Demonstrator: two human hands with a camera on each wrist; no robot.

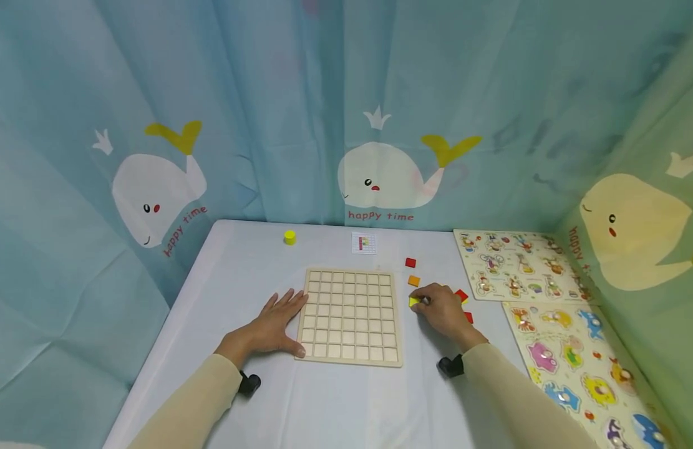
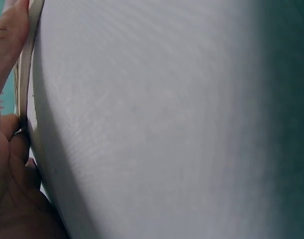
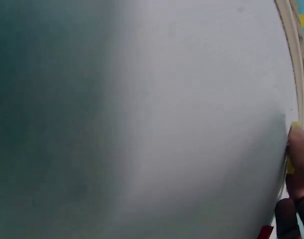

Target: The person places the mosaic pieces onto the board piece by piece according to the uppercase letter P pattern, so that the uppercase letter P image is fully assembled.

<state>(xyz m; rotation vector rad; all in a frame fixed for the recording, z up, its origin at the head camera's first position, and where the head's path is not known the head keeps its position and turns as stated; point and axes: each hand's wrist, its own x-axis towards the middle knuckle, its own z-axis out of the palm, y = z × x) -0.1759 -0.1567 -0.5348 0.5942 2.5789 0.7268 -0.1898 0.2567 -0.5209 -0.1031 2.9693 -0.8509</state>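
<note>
A pale wooden grid board [image 1: 350, 318] lies flat, its square cells bare. My left hand [image 1: 279, 324] rests at the board's left side, fingers spread and thumb at the lower left corner. To the right of the board, my right hand [image 1: 443, 312] pinches a yellow tile [image 1: 414, 302] close over the table. In the right wrist view, yellow [image 3: 290, 167] shows by the fingertips. An orange tile [image 1: 414, 280] and a red tile [image 1: 410, 262] lie just beyond this hand. More red tiles [image 1: 461, 295] lie beside its knuckles, partly hidden by it.
A small printed pattern card [image 1: 364, 243] lies behind the board, with a yellow cylinder [image 1: 290, 237] to its left. Two picture peg puzzles, one far [image 1: 506, 265] and one nearer [image 1: 576, 374], line the right side. Curtains with whales [image 1: 388, 174] hang around the white table [image 1: 346, 405].
</note>
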